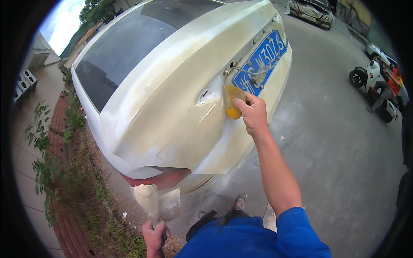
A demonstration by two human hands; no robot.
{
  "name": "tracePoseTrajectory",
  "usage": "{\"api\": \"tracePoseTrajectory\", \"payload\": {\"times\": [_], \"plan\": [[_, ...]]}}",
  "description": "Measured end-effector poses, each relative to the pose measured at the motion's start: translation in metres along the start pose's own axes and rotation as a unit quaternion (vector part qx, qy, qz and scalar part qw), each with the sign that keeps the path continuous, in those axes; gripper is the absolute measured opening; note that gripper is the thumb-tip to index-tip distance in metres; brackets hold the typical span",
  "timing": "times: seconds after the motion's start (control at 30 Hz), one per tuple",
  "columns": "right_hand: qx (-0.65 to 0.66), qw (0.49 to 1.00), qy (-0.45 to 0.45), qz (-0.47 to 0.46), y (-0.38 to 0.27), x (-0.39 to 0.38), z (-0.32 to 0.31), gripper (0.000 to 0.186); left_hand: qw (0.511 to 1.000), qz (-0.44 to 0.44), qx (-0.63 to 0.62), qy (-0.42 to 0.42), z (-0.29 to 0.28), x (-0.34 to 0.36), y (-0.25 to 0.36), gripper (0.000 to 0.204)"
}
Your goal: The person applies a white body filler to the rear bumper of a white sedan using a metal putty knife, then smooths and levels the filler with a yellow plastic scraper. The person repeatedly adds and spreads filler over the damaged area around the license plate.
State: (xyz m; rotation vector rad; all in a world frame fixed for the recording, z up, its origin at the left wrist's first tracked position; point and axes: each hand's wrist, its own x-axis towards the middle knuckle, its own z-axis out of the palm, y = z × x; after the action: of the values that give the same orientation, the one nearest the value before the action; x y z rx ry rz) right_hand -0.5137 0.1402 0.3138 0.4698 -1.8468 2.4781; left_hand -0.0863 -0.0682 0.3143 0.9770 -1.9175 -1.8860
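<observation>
My right hand (254,112) grips a yellow flexible spreader (232,107) against the car's cream, filler-coated trunk lid (172,129), just below the blue licence plate (269,51). Beside the spreader is a pale patch (206,98) with small dark marks and streaks of filler. My left hand (155,234) is closed round the handles of what look like two wide putty knives (169,202), with a lump of cream filler (146,193) on them. They are held low, near the red tail light (172,176).
The white car's dark rear window (120,56) is at upper left. Plants (43,150) and a red brick edging (64,206) run along the left. Another car (309,13) stands behind. At right, a person (391,84) in red and orange is on a white scooter (372,77) on concrete ground (327,163).
</observation>
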Motion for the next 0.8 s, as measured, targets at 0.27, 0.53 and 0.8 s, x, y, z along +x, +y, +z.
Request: {"api": "tracePoseTrajectory", "payload": {"times": [0.27,0.53,0.8], "plan": [[0.013,0.999,-0.022,0.037,0.007,-0.034,-0.007,0.024,1.0,-0.013,0.003,0.003,0.003,0.004,0.003,0.011],[0.021,0.998,-0.006,0.06,0.022,-0.051,-0.003,0.022,1.0,-0.009,-0.007,0.0,0.002,0.002,-0.002,0.012],[0.093,0.992,0.027,0.083,0.032,-0.065,-0.002,0.024,1.0,0.016,-0.001,-0.01,0.006,0.002,0.0,0.016]]}}
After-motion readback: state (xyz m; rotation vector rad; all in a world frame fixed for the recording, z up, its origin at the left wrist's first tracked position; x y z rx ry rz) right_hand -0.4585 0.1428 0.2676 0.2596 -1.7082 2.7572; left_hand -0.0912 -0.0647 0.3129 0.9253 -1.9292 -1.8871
